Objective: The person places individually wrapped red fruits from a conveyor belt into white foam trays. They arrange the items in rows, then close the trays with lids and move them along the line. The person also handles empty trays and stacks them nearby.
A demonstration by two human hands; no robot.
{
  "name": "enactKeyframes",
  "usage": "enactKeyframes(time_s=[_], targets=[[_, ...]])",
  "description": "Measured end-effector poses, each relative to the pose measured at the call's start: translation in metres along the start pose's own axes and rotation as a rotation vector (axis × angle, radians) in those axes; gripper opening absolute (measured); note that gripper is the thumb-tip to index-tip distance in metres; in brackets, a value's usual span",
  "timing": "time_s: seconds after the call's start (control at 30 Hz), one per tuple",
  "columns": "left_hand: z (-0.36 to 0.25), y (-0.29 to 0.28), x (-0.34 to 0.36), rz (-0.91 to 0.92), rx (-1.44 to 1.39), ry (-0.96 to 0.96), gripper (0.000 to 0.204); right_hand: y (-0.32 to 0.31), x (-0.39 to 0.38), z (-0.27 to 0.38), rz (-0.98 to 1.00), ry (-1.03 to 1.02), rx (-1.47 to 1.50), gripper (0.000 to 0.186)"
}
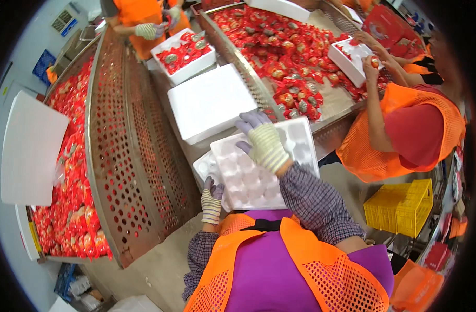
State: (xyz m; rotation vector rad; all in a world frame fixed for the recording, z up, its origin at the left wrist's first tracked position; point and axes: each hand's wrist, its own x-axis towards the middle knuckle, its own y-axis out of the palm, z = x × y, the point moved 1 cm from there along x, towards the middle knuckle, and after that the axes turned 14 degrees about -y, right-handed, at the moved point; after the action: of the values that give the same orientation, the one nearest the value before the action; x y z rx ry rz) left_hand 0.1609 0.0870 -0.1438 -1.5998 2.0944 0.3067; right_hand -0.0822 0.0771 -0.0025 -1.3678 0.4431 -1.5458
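A: Head view, and here's the right hand (pixel 264 139), gloved, thumb and fingers spread across the far part of the white tray (pixel 243 182)! Is it gripping?
B: Can't tell from here; the palm faces down. The tray, full of round hollows, sits right under that hand.
A: And the left hand (pixel 212 200)?
B: Half-curled at the tray's near left corner, its grip unclear. Just ahead of it, a second tray (pixel 200 165) pokes out.
A: Beyond the right hand's fingertips?
B: A white box (pixel 209 101), and farther off an open box (pixel 182 61) of red packs!
A: To its right?
B: A trough (pixel 241 60) heaped with more packs, and a co-worker (pixel 409 130) in orange holding one up!
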Motion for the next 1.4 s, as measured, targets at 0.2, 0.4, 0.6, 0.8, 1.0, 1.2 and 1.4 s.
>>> enactKeyframes(time_s=[0.2, 0.4, 0.6, 0.8, 1.0, 1.2, 1.4], targets=[[0.034, 0.021, 0.059, 0.255, -0.109, -0.104, 0.042, -0.077, -0.074, 0.023, -0.236, 0.502, -0.452, 0.058], [-0.003, -0.021, 0.012, -0.045, -0.174, -0.355, 0.036, -0.079, -0.133, 0.008, -0.518, 0.682, 0.225, 0.042], [0.082, -0.07, -0.003, 0.031, -0.509, -0.768, 0.049, 0.007, -0.165, -0.01, 0.189, 0.664, 0.079, 0.047], [0.021, -0.016, -0.001, 0.005, -0.432, -0.636, 0.053, 0.08, -0.231, -0.071, -0.128, 0.839, 0.537, 0.051], [0.024, -0.008, 0.015, -0.149, -0.248, -0.542, 0.06, 0.016, -0.185, -0.079, 0.319, 0.793, 0.647, 0.056], [0.031, 0.003, 0.012, -0.232, -0.295, -0.612, 0.057, -0.095, -0.101, -0.101, 1.004, 0.371, 0.851, 0.051], [0.004, 0.009, -0.002, -0.331, -0.19, -0.472, 0.059, -0.105, -0.032, -0.248, 0.382, 0.372, 0.768, 0.023]])
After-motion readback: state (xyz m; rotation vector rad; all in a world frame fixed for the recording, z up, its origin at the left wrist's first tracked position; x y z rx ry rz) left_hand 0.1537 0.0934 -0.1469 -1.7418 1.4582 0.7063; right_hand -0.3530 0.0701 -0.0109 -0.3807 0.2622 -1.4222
